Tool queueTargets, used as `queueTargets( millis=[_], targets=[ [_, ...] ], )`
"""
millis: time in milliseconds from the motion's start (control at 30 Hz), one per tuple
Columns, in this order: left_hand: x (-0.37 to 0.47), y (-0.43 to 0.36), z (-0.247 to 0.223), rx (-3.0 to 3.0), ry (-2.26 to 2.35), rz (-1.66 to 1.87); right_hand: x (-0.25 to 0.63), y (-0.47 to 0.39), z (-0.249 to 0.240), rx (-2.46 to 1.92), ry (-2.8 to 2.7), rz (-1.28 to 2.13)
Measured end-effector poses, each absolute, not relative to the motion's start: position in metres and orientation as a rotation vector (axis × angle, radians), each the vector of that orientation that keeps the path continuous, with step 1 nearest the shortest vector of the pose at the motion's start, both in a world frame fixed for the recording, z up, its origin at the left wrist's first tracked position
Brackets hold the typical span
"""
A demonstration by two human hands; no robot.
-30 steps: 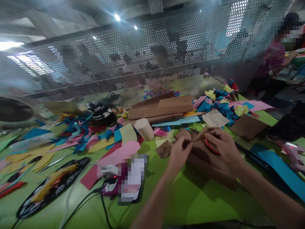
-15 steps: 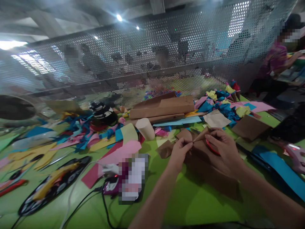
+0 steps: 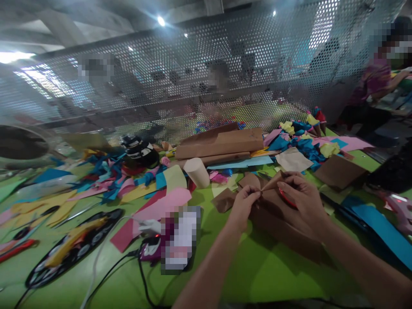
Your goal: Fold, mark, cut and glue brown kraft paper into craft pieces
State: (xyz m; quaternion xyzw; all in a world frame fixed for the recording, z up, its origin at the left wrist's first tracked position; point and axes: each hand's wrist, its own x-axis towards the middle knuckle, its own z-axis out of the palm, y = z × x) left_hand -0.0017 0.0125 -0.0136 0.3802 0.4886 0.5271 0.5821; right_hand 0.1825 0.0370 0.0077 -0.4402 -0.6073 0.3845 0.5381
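My left hand [image 3: 246, 201] is closed in a pinch on the left tip of a small rolled piece of brown paper [image 3: 273, 182]. The fingers of my right hand [image 3: 301, 199] are wrapped round the wider right end of the same roll, which looks like a narrow cone. A curved red piece [image 3: 286, 198], perhaps a scissors handle, shows under my right fingers; the rest of it is hidden. Below both hands lies a larger brown paper sheet [image 3: 286, 231] on the green table [image 3: 257, 279]. Brown paper scraps [image 3: 223, 200] rest just left of my left hand.
A white paper roll [image 3: 197, 173] stands behind a phone [image 3: 182, 240] and a purple power strip [image 3: 150, 249] with cables. Folded brown paper [image 3: 222, 143] lies at the back. Finished-looking paper cones [image 3: 317, 122] sit back right, a pink glue gun [image 3: 399, 210] far right.
Both hands keep their hold on the brown paper, almost in the same place. The view has shifted very slightly.
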Motion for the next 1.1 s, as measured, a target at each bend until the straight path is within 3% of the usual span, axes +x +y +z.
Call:
queueTargets(
  millis=[733,1100],
  targets=[
    [-0.008,0.015,-0.015,1.520,1.350,1.085,0.186,0.041,0.002,-1.077,-1.536,0.832],
    [-0.007,0.011,-0.011,1.610,1.095,0.966,0.177,0.029,0.002,-0.922,-1.816,0.709]
  ],
)
